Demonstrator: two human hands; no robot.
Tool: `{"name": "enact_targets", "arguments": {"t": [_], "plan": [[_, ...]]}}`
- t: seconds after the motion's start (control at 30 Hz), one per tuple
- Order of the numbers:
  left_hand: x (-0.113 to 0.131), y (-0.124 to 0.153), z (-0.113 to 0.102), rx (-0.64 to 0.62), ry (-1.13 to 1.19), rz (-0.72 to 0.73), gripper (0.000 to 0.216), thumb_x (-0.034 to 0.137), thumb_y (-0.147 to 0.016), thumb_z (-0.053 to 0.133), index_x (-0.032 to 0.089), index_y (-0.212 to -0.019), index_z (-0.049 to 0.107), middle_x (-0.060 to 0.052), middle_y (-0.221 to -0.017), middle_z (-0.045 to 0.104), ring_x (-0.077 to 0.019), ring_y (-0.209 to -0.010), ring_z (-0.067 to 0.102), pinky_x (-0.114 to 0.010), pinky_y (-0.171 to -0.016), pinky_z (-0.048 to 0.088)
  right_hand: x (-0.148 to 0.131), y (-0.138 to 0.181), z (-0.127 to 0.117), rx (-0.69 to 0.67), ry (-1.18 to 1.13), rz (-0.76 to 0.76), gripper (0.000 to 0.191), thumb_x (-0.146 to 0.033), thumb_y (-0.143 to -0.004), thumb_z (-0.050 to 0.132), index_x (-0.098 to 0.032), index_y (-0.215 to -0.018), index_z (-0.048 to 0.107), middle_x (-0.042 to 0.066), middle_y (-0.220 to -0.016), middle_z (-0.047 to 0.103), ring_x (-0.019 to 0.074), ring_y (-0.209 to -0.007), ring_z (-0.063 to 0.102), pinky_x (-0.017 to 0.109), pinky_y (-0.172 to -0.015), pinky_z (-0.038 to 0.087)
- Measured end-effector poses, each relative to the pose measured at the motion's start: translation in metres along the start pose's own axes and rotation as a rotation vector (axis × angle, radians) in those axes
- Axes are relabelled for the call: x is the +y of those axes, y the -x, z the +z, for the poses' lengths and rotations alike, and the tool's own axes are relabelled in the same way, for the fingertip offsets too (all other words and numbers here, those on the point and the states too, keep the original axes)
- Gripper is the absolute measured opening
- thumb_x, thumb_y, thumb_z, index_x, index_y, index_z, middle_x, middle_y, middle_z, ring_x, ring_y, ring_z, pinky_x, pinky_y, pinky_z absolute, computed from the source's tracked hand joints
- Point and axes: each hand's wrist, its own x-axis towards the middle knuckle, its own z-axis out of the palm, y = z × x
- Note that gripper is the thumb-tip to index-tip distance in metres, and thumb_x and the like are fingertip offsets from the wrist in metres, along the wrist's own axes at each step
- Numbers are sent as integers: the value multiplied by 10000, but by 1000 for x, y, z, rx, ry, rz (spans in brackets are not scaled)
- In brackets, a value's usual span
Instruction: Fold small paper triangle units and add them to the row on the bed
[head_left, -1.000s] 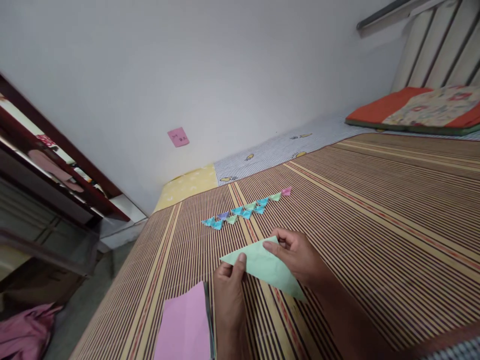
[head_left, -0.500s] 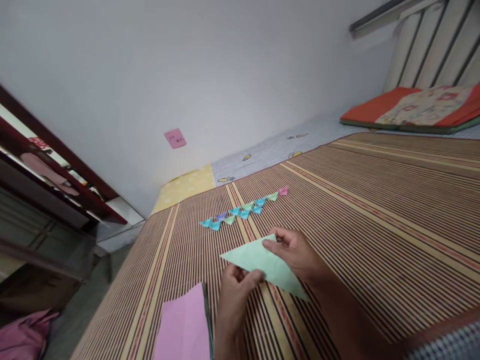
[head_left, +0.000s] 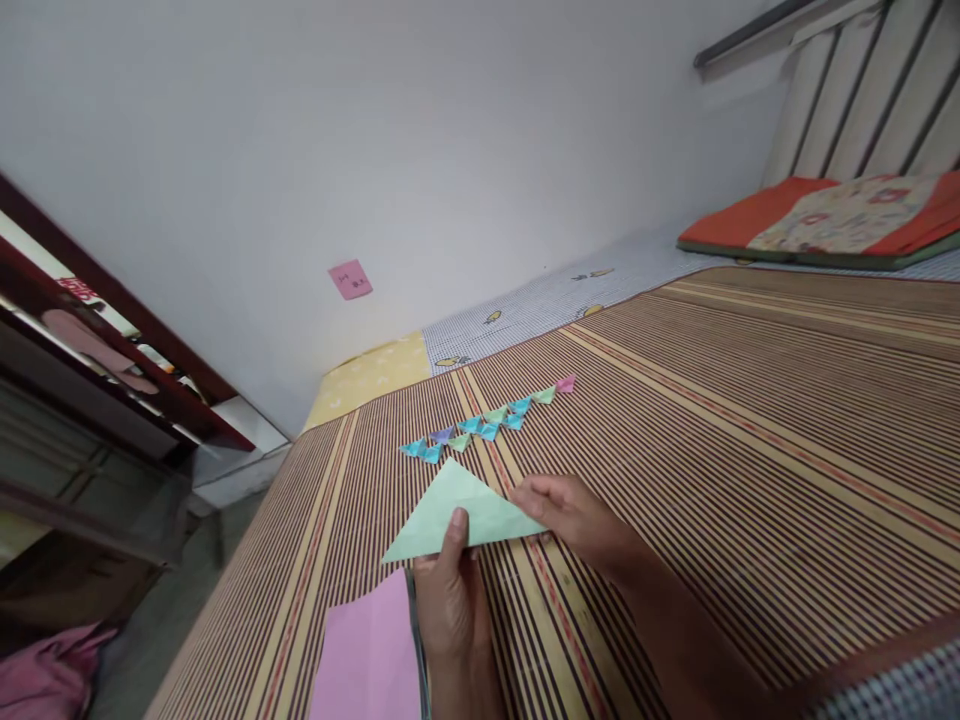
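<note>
A light green paper triangle (head_left: 450,505) is held just above the striped mat (head_left: 750,420). My left hand (head_left: 448,600) pinches its lower edge, thumb on top. At the triangle's right corner my right hand (head_left: 574,515) grips the paper with curled fingers. Beyond the triangle lies a row of several small folded paper pieces (head_left: 487,425) in blue, green, purple and pink. Under my left wrist sits a stack of paper with a pink sheet (head_left: 367,655) on top.
A pink note (head_left: 350,279) is stuck on the white wall. Dark wooden furniture (head_left: 90,380) stands at the left beside the bed edge. An orange and patterned pillow (head_left: 832,220) lies at the far right by a slatted headboard (head_left: 862,90).
The green triangle has been turned and shifted left; its point now faces away from me. My left hand regripped its lower edge and my right hand moved to the right corner.
</note>
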Motion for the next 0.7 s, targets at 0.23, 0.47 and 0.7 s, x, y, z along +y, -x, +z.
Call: {"name": "enact_targets", "arguments": {"t": [0.23,0.47,0.7], "plan": [[-3,1,-2,70,-102,75,407,209,-736,842,198,-1129,735,-61,-1090,780,-224,-1029,716,-322,-912,560,3,1,7,-46,57,37,198,-270,-794,704,-160,-670,597,-40,-579,536,108,-557,478,219,-524,337],[15,-1,-1,217,92,8,192,198,-848,734,205,-1039,759,-45,-991,785,-179,-946,726,-269,-847,595,-14,7,-7,-8,93,-51,101,-228,-777,714,-155,-715,680,-30,-622,572,109,-587,488,230,-558,368],[23,2,1,249,97,29,165,194,-850,732,219,-1011,760,-25,-1016,776,-159,-950,713,-246,-831,593,-15,3,-6,85,33,-117,229,-352,-922,589,-155,-882,698,27,-735,665,127,-613,571,252,-587,454]]}}
